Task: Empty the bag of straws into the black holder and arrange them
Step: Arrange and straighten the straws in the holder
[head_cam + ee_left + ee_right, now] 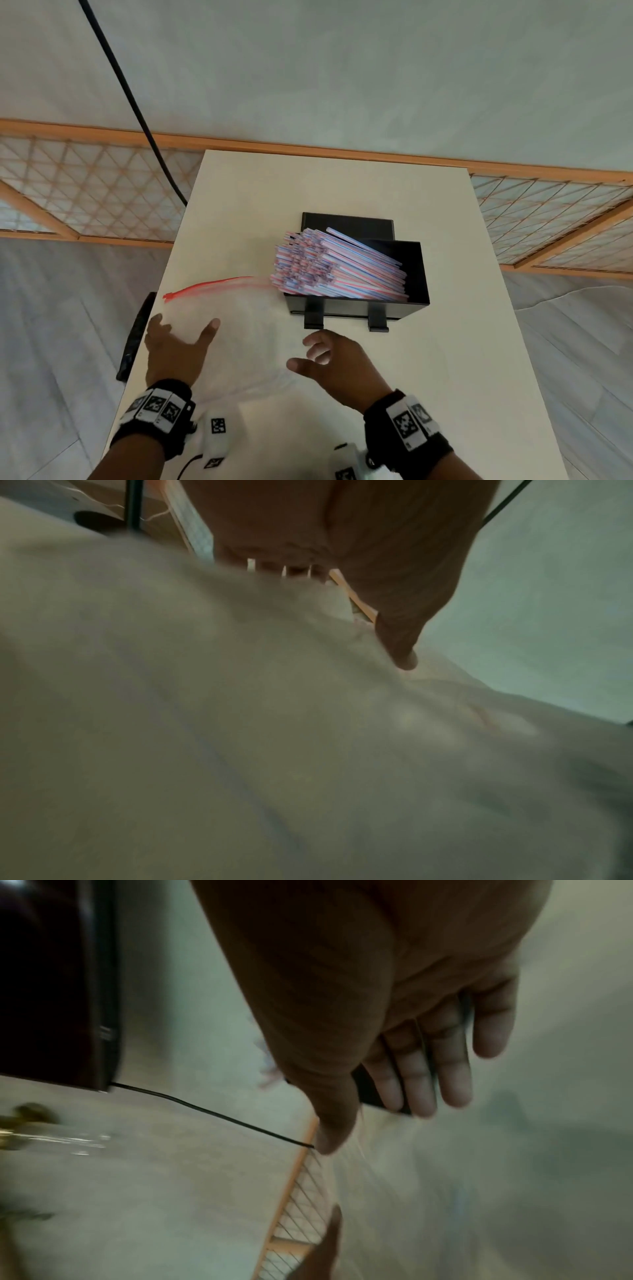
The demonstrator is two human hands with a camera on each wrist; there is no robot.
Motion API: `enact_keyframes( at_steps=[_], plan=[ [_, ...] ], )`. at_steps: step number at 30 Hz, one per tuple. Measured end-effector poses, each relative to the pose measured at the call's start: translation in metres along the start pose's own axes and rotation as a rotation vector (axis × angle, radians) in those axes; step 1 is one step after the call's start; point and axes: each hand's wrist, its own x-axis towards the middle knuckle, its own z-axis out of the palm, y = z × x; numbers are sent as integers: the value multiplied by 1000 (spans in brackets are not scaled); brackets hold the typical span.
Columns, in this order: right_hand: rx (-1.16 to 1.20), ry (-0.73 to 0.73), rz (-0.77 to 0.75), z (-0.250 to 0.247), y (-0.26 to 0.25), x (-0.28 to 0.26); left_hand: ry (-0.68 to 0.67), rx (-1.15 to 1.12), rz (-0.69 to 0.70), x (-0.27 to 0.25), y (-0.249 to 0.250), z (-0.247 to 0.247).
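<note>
- Grey floor (51, 342) and a wooden lattice screen (85, 192) surrounded the white table (445, 377).
- Black holder (416, 274) stood mid-table, straws (335, 270) leaning inside.
- Clear bag (246, 325) lay beside it.
- Left hand (174, 349) was spread on the bag, grip unclear; right hand (339, 366) was loosely open, empty.

1. A cream rectangular tabletop (342, 185) bears everything.
2. A black open-topped box holder (416, 274) stands just beyond the right hand (337, 366).
3. A clear plastic zip bag with a red seal (239, 329) spreads between both hands, touching the left hand (174, 349).
</note>
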Motion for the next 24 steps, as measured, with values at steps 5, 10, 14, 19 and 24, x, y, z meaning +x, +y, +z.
enact_keyframes(
  at_steps=[5,10,14,19,24],
  plan=[
    [-107,93,-250,-63,-27,-17,89,-70,91,-7,11,-3],
    [-236,349,-545,-115,-49,-6,170,-158,319,-24,49,-8],
    [-408,298,-525,-129,-46,29,13,-289,567,-46,107,-1],
    [-552,203,-513,-127,-46,58,-244,-242,619,-46,162,28],
    [-569,170,-534,-124,-40,68,-371,-292,522,-44,178,46]
  ],
)
